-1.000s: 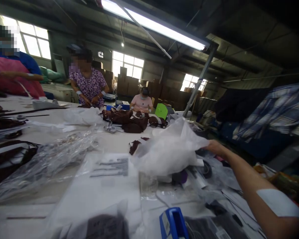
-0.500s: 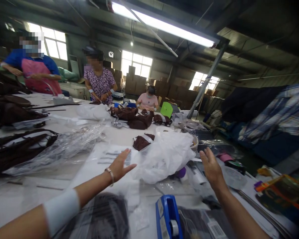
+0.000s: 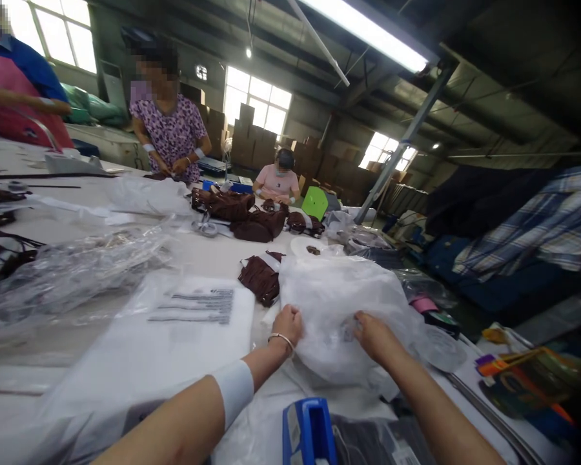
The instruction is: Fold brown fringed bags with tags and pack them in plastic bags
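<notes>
While our left hand (image 3: 288, 326) curls its fingers on the left edge of a white translucent plastic bag (image 3: 348, 284), our right hand (image 3: 376, 337) pinches the film nearer its middle, so both hands are closed on it, well apart from each other. The bag lies puffed and crumpled on the white table (image 3: 210, 258), in front of us and slightly to the right. Just beyond our left hand we see a dark brown bundle (image 3: 261, 279) with a white band around it; to its left, printed plastic sleeves (image 3: 188, 316) lie flat. Nearest us stands a blue tape dispenser (image 3: 306, 429), below the gap between our forearms. Crumpled clear wrapping (image 3: 77, 271) spreads along the left, and more brown pieces (image 3: 256, 226) lie farther back. Across the table we face a person in a purple patterned top (image 3: 174, 132), whose hands meet low in front.
</notes>
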`<act>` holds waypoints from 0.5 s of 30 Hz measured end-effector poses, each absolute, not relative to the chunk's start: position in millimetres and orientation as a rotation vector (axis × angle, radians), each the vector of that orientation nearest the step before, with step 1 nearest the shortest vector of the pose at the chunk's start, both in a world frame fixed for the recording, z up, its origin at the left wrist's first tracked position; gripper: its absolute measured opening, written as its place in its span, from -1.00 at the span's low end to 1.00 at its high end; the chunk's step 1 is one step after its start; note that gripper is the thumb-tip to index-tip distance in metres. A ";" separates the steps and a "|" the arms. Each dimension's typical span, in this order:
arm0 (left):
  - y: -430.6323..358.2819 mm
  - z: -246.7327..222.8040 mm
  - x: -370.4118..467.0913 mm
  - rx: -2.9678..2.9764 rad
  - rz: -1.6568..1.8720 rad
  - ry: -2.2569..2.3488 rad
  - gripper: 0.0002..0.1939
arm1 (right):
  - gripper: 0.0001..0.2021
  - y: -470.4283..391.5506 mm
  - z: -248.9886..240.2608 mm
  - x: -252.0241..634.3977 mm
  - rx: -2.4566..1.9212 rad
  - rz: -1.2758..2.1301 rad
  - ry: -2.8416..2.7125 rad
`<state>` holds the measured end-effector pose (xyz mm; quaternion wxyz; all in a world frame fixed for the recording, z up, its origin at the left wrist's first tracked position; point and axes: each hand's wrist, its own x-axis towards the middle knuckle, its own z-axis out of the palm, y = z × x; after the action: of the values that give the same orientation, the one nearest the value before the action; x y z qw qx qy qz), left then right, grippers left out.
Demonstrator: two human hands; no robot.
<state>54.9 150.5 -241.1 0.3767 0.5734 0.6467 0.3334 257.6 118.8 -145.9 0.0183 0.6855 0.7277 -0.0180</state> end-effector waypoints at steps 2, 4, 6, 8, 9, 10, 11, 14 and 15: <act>142.3 -244.2 40.7 1.486 0.886 1.610 -0.84 | -0.64 111.4 -160.4 253.2 2.121 -0.152 2.310; 128.9 -242.4 19.1 1.520 0.897 1.568 -0.84 | -0.69 104.5 -176.2 241.1 2.127 -0.219 2.353; 113.1 -232.6 -1.6 1.620 0.934 1.521 -0.81 | -0.83 100.6 -188.2 229.3 2.149 -0.244 2.404; 99.3 -217.4 -13.1 1.881 1.016 1.437 -0.59 | -0.88 98.8 -194.7 222.6 2.173 -0.259 2.464; 94.9 -210.1 -14.0 2.064 1.041 1.365 -0.44 | -0.88 98.0 -196.1 221.7 2.204 -0.277 2.497; 92.8 -204.5 -11.7 2.261 1.025 1.270 -0.31 | -0.87 96.9 -196.8 222.4 2.246 -0.310 2.532; 93.6 -201.6 -6.7 2.438 0.958 1.170 -0.22 | -0.85 95.4 -196.9 224.5 2.290 -0.369 2.569; 111.8 -212.1 16.3 2.666 0.591 1.042 -0.17 | -0.77 87.6 -194.7 236.6 2.390 -0.620 2.656; 120.9 -220.5 24.0 2.665 0.481 1.078 -0.20 | -0.75 84.0 -193.1 241.5 2.420 -0.677 2.663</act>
<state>24.0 120.9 -220.5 0.1130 0.9085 0.3673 0.1641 241.5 84.0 -193.1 -0.2572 0.6387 0.7028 -0.1785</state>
